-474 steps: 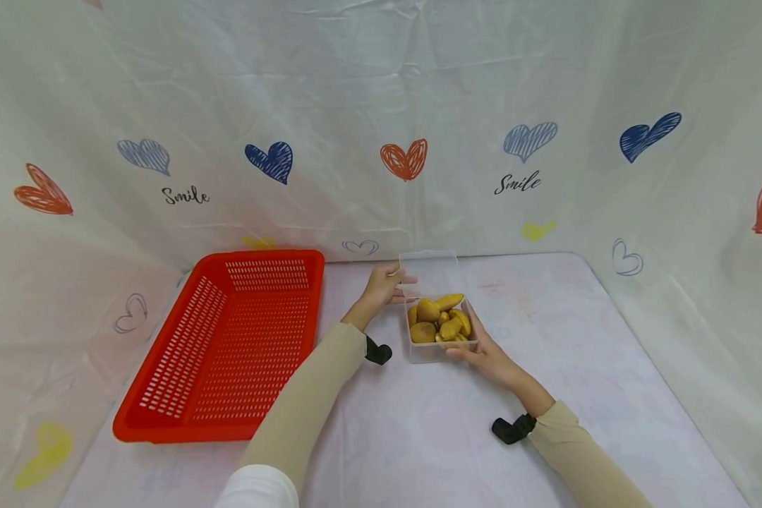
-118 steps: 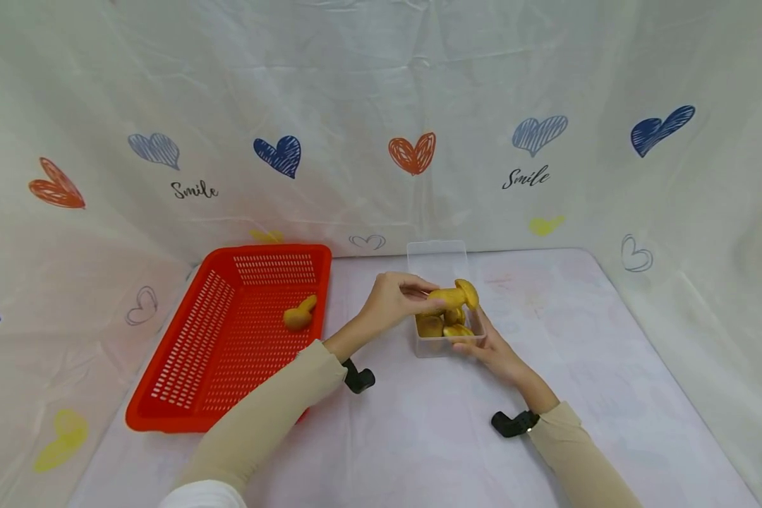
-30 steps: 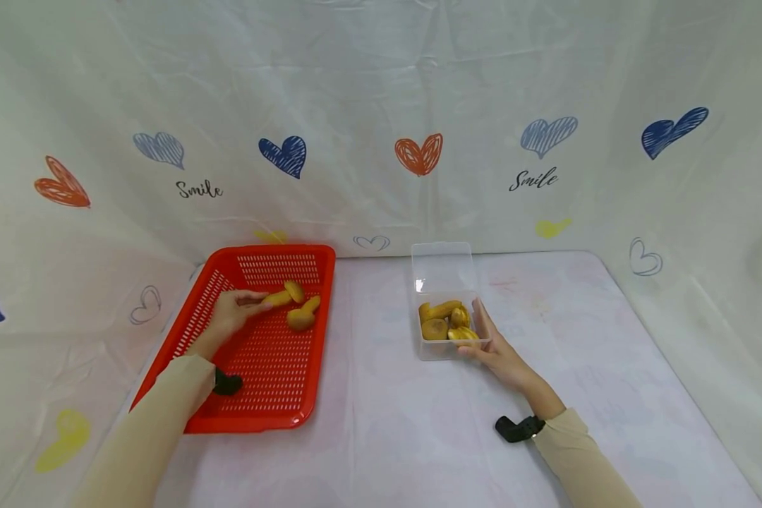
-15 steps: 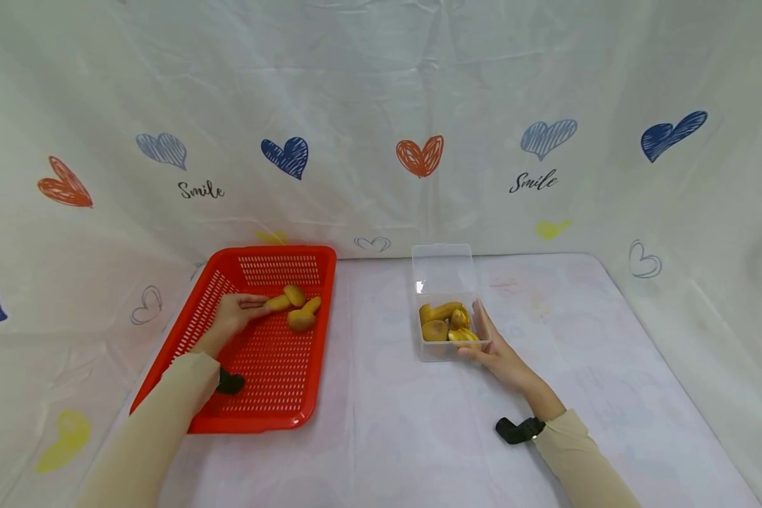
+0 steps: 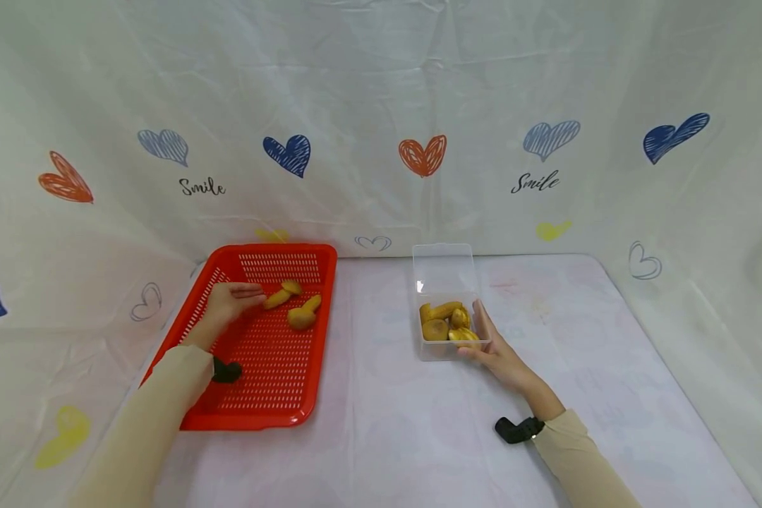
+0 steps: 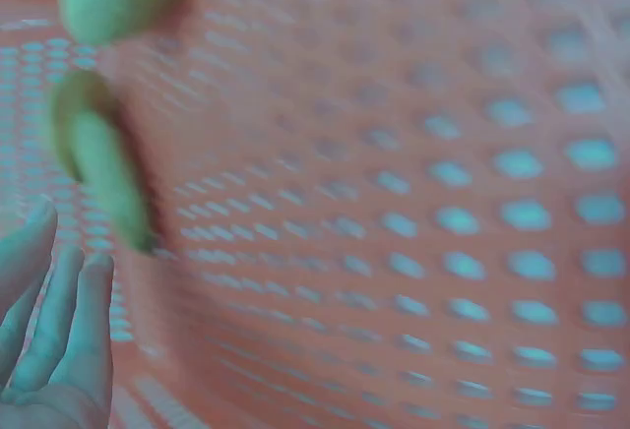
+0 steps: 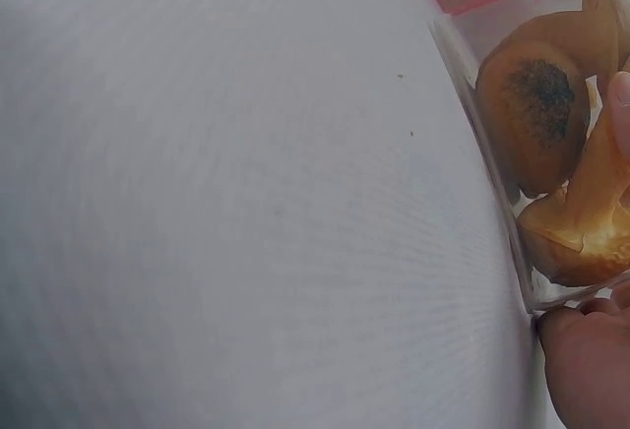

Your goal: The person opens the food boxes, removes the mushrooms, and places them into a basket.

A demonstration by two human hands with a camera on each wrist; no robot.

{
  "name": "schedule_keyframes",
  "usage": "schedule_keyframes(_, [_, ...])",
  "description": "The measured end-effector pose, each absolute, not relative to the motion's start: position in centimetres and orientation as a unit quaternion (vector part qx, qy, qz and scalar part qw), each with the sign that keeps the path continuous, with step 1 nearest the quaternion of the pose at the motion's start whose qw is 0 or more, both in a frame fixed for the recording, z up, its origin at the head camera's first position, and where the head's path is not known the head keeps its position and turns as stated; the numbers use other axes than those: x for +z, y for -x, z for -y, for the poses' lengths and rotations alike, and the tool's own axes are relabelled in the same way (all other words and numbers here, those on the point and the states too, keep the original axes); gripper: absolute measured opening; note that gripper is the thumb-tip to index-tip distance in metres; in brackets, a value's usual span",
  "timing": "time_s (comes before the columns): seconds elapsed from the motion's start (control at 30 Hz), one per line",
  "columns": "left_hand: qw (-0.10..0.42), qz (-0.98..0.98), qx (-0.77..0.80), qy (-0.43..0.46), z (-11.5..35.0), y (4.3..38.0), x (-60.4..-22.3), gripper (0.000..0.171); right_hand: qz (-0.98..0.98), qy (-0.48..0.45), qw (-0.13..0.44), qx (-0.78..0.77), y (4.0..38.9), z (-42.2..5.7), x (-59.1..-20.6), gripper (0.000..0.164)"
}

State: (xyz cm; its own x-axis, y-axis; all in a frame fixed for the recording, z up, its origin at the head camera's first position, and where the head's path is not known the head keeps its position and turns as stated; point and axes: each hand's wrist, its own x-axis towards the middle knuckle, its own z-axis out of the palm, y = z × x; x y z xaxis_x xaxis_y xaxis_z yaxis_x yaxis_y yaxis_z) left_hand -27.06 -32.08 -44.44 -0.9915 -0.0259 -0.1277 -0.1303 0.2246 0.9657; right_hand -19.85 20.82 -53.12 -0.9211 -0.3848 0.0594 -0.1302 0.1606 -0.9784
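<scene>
My left hand [image 5: 228, 303] is over the red plastic basket [image 5: 260, 391], fingers extended, nothing in its grasp. Just right of its fingertips lies a yellow-brown mushroom [image 5: 278, 299], and a second mushroom [image 5: 301, 319] sits beside that one. The left wrist view shows a gap between the fingers [image 6: 74, 321] and the nearer mushroom [image 6: 113, 178]. My right hand [image 5: 504, 363] grips the front right corner of a clear plastic box [image 5: 437, 352], thumb at the front, fingers along the right side. Several mushrooms [image 7: 541, 114] fill the box, one cap showing a dark patch.
The box's clear lid [image 5: 444, 267] stands raised at its back. A pale cloth covers the table [image 5: 381, 423], and a white curtain [image 5: 355, 85] printed with hearts hangs behind it. Between basket and box runs a strip of tabletop.
Over several seconds, the left hand has carried a mushroom from the box to the basket beside another one. It has now let go and drawn slightly left. The right hand stays on the box.
</scene>
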Motion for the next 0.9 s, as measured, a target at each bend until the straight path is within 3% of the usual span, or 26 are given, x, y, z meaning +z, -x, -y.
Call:
schedule_keyframes(0.13, [0.021, -0.856, 0.515, 0.037, 30.7, 27.1, -42.1, 0.045, -0.755, 0.172, 0.101, -0.624, 19.9, -20.9, -53.2, 0.101])
schedule_keyframes(0.4, [0.016, -0.852, 0.523, 0.003, 27.5, 27.3, -37.7, 0.055, -0.757, 0.17, 0.105, -0.623, 19.9, -20.9, -53.1, 0.1])
schedule_keyframes(0.9, [0.084, -0.811, 0.571, -0.096, 16.6, 27.1, -35.2, 0.043, -0.752, 0.17, 0.1, -0.628, 19.8, -20.7, -53.0, 0.101])
